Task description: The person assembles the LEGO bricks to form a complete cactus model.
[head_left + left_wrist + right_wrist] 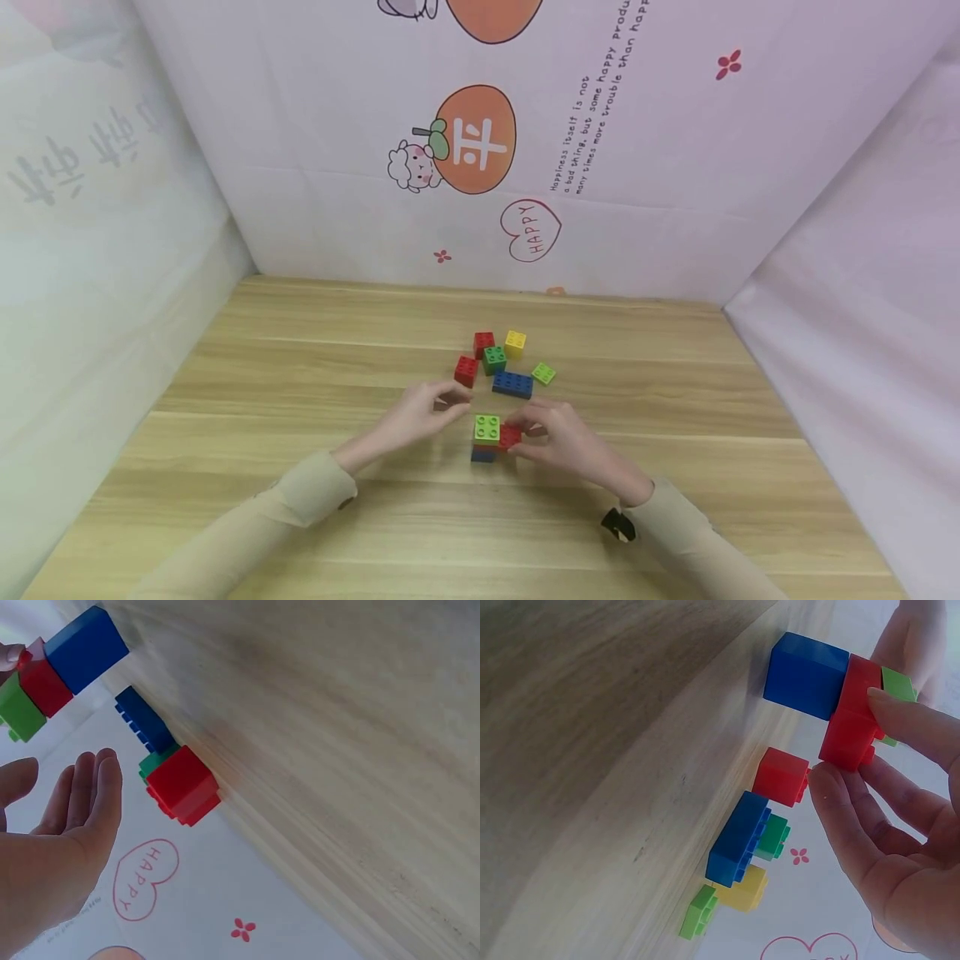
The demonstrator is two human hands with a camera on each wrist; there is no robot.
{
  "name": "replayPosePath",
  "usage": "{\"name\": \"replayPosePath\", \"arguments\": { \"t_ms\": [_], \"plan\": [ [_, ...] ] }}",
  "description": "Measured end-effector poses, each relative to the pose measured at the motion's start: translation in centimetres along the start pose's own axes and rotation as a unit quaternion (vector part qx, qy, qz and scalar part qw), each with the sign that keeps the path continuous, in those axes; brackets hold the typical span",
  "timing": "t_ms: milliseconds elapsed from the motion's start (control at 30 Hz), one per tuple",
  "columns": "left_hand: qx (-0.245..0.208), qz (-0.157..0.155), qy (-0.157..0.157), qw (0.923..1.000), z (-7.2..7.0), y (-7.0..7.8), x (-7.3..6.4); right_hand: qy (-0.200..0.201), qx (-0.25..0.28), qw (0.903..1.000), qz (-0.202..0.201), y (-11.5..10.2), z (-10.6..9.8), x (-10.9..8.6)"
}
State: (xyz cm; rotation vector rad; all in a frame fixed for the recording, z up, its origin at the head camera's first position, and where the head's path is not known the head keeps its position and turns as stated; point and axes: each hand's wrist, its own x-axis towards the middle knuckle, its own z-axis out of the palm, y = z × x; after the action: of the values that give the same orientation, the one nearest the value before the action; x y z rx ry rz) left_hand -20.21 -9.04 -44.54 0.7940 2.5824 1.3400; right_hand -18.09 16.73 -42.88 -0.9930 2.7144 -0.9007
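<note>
A small stack of building bricks stands on the wooden table: a blue brick [806, 675] at the bottom, a longer red brick [853, 712] across it, and a light green brick [487, 428] on top. The red brick juts out to the right past the others. My right hand [558, 437] pinches that jutting end, thumb on one side and fingertips at the other. Just left of the stack, my left hand [422, 412] is held apart from it. Its fingers [97, 784] are relaxed, with nothing between them and the thumb.
Beyond the hands lie loose bricks: two red bricks [466, 371], a green brick [494, 359], a yellow brick [515, 342], a long blue brick [513, 383] and a flat light green brick [543, 373]. A printed white sheet [637, 242] hangs behind the table.
</note>
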Motion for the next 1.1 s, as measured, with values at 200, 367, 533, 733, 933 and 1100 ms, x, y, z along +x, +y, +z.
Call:
{"name": "replayPosePath", "arguments": {
  "t_ms": [200,367,533,733,933,1100],
  "plan": [
    [0.007,-0.014,-0.007,0.9999,0.2,-1.0,1.3,0.001,-0.004,1.0000,-0.004,0.1,0.1,-0.1],
    [0.015,-0.033,-0.029,0.9989,0.6,-1.3,2.4,0.008,-0.007,0.9999,-0.013,0.2,0.1,-0.1],
    [0.022,-0.041,-0.040,0.9981,1.0,-1.4,3.5,0.019,-0.013,0.9995,-0.022,0.2,0.2,0.0],
    [0.030,-0.045,-0.036,0.9979,1.4,-1.5,4.4,0.026,-0.015,0.9993,-0.020,0.1,0.3,-0.1],
    [0.021,-0.054,-0.038,0.9976,1.7,-1.4,5.2,0.033,-0.016,0.9988,-0.031,0.2,0.3,-0.1],
    [0.027,-0.056,-0.038,0.9973,2.0,-1.4,5.8,0.029,-0.015,0.9991,-0.029,0.2,0.3,-0.1]
  ]
}}
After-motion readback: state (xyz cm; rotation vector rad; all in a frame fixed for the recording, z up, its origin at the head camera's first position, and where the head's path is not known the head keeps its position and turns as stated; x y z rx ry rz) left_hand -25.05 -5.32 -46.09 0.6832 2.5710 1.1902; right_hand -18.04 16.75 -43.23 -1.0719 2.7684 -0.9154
